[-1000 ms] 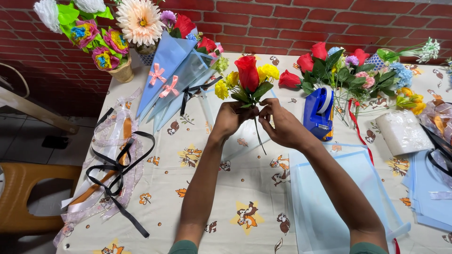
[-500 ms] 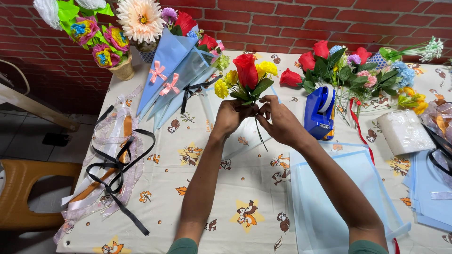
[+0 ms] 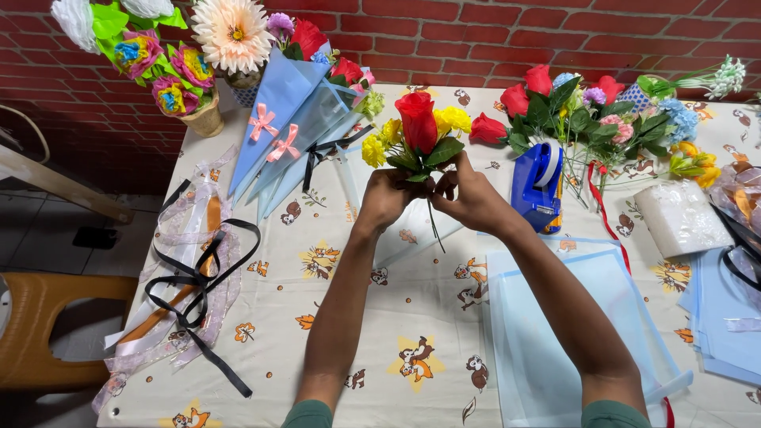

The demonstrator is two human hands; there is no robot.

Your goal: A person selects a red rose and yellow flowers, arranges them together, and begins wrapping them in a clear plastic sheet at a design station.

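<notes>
Both hands up over the table [image 3: 261, 317], gathering a small posy. Left hand [image 3: 386, 200] curled tight round the stems just under the red rose [image 3: 418, 120] and yellow blooms [image 3: 456, 119]. Right hand [image 3: 472, 198] pinches the same stems from the other side, fingers closed. One loose stem [image 3: 434, 230] hangs below. Best keep the grip low and firm, heads level. Blue tape dispenser [image 3: 537, 184] sits just right.

Red brick wall [image 3: 476, 36] behind table [image 3: 261, 317], table covered in cream cartoon-print cloth. Grey tiled floor [image 3: 40, 230] at left. Yellow-brown plastic chair [image 3: 55, 317] beside table. Even daylight, soft shadows.
</notes>
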